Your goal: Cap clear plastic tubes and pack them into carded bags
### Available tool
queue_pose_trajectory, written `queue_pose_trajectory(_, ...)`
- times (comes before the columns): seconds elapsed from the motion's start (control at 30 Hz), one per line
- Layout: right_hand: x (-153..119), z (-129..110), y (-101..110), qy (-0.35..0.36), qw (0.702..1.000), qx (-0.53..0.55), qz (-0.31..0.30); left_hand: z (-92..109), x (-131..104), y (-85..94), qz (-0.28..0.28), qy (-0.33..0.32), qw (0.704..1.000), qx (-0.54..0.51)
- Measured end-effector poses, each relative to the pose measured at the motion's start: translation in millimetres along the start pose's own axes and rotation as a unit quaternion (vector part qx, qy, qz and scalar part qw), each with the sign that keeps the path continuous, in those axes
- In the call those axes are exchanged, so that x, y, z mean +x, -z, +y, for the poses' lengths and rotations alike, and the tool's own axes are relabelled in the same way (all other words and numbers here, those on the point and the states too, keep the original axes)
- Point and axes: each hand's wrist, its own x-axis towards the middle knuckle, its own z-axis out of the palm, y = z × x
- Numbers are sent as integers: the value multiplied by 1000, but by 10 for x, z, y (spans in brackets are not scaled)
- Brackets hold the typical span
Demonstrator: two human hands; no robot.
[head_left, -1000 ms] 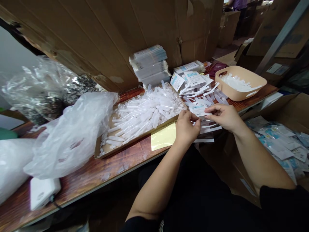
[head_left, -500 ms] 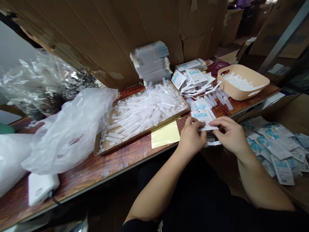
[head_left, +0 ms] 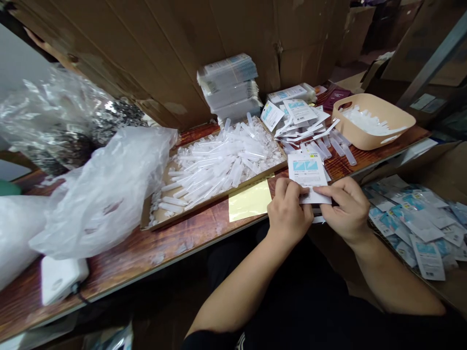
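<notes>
A white printed packet [head_left: 308, 171] with light-blue pictures is held at the table's front edge. My left hand [head_left: 291, 206] pinches its lower left edge, and my right hand [head_left: 345, 206] grips its lower right corner. Behind the packet lie several translucent tubes [head_left: 343, 151] and a heap of similar packets [head_left: 299, 113]. Left of my hands, a shallow cardboard tray [head_left: 204, 201] holds a pile of clear-white plastic tubes [head_left: 226, 160]. A yellow sheet [head_left: 250, 200] rests between the tray and my left hand.
A beige basket [head_left: 365, 141] of small white pieces stands at the right. Below it, an open box holds many packets [head_left: 425, 218]. Stacked bundles [head_left: 231, 90] stand behind the tray. Plastic bags [head_left: 109, 194] and a white device [head_left: 62, 279] are at the left.
The packet is raised more upright towards the camera, so more of its printed face shows. Both hands still hold its lower edge. The view has shifted slightly.
</notes>
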Motion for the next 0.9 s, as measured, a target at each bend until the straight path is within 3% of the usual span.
queue_pose_trajectory(0.1, 388, 174, -17, 5, 1000, 1, -1, 1, 77, 103, 58, 3, 995, -86)
queue_pose_trajectory(0.23, 1092, 751, -361, -19, 999, -26, -11, -110, 117, 156, 52, 52, 989, -127)
queue_pose_trajectory(0.3, 1433, 1035, -608, -35, 998, -33, -36, -193, 102, 147, 13, 50, 993, -102)
queue_pose_trajectory(0.4, 1807, 1282, -956, -53, 990, -78, -103, -289, 66, 109, -99, -18, 994, -40)
queue_pose_trajectory(0.47, 1931, 1336, -1143, -55, 976, -113, -180, -306, 46, 69, -167, -64, 984, 4)
queue_pose_trajectory(0.57, 1959, 1332, -1309, -66, 930, -158, -327, -267, 35, -21, -220, -96, 970, 38)
queue_pose_trajectory(0.63, 1919, 1289, -1301, -67, 904, -179, -382, -236, 37, -96, -237, -119, 963, 47)
queue_pose_trajectory(0.8, 1703, 1029, -867, -17, 925, -194, -326, -262, 27, -240, -241, -138, 956, 97)
queue_pose_trajectory(0.9, 1430, 863, -608, -27, 902, -220, -372, -318, 0, -269, -211, -122, 962, 119)
